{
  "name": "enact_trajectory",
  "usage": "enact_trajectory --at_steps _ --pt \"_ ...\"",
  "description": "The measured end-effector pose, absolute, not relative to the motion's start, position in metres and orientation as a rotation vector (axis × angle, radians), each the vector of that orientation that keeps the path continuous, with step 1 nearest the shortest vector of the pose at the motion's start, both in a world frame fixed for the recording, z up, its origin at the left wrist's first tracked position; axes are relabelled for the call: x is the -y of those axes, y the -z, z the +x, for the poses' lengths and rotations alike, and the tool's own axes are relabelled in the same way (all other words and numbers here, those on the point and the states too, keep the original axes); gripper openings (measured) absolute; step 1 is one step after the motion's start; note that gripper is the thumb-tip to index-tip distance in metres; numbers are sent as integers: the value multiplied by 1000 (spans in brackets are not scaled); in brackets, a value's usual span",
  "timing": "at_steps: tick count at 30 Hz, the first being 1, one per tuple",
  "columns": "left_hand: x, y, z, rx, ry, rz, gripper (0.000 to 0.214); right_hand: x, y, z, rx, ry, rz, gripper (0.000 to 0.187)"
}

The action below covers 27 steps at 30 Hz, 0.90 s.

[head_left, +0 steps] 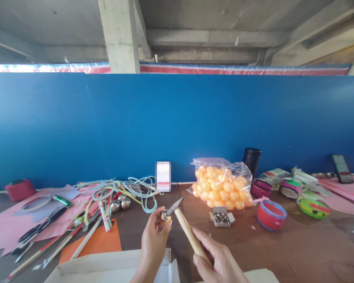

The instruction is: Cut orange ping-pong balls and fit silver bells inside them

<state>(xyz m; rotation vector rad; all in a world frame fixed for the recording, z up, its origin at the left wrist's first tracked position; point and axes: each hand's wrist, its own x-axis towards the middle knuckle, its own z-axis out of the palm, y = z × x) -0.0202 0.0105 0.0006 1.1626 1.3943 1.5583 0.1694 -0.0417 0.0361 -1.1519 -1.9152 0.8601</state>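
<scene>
In the middle front, my left hand is closed around a small shiny silver ball, with a bit of orange showing under it. My right hand grips the pale wooden handle of a hammer. Its dark grey head tapers to a point at the upper right, and the other end meets the silver ball; whether they touch I cannot tell. Beyond my right hand sits a small open box of little metal pieces. Under my left wrist is a white carton.
A clear bag of orange balls stands behind, beside a black cylinder. Rightward lie a red and blue round case and a green one. Leftward are tangled cords, silver balls, scissors and paper. A blue partition rises behind.
</scene>
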Motion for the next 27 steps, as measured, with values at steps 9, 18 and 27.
enact_trajectory --at_steps 9,18,27 --pt "-9 -3 -18 -1404 -1533 1174 46 46 -46 170 1898 -840 -1174 50" --pt "-8 -4 -17 -1443 -1528 1209 44 44 -45 171 1904 -862 -1152 50" --pt "-7 -7 -17 -1467 -1550 1226 41 43 -43 172 1904 -840 -1155 51"
